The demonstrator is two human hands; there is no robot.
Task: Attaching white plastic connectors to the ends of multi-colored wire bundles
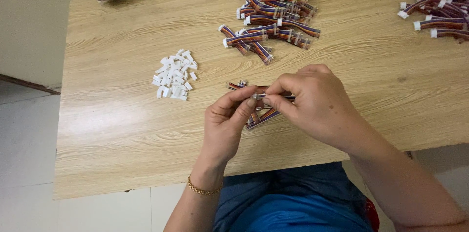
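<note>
Your left hand [225, 120] and right hand [312, 102] each keep a pinch grip on one wire bundle [259, 115], held just above the surface [112, 115]. White connectors [174, 74] lie left; wire piles [273, 10] beyond.

Left hand [225, 119] and right hand [312, 102] fingertip to fingertip (both pinched)
</note>
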